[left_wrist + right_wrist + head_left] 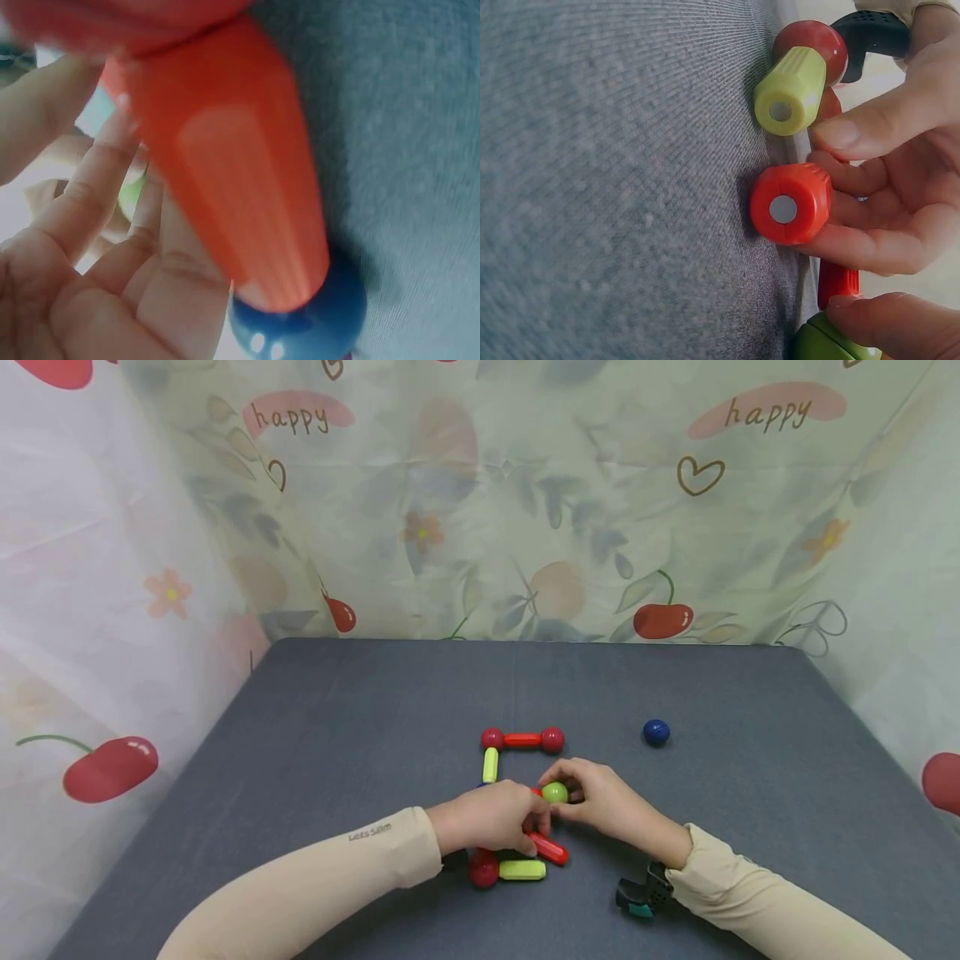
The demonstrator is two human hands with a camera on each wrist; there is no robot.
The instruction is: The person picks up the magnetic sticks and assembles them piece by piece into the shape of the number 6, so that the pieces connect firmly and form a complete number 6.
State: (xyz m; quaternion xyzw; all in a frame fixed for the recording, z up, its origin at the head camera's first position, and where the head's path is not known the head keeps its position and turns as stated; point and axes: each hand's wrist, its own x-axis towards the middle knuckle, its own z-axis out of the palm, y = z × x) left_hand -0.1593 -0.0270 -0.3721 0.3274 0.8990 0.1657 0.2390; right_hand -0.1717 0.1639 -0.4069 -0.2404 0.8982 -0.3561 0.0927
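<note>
Thumb and fingers of my left hand point(489, 817) grip a loose red rod point(553, 850), its pale round end facing out in the right wrist view. My right hand point(609, 795) pinches a green ball point(555, 792), which meets the end of another red rod point(838, 282). Below my left hand, a red ball point(483, 868) joins a yellow-green rod point(522, 870). In the left wrist view, a red rod point(232, 165) runs from a red ball to a blue ball point(315, 322) beside my palm. My left hand hides the middle of the connected pieces.
Beyond the hands, two red balls point(552, 740) are joined by a red rod point(522, 741), with a yellow-green rod point(490, 765) leading toward me. A separate blue ball point(656, 732) lies farther right on the grey table point(360, 710). Patterned cloth point(510, 510) hangs behind.
</note>
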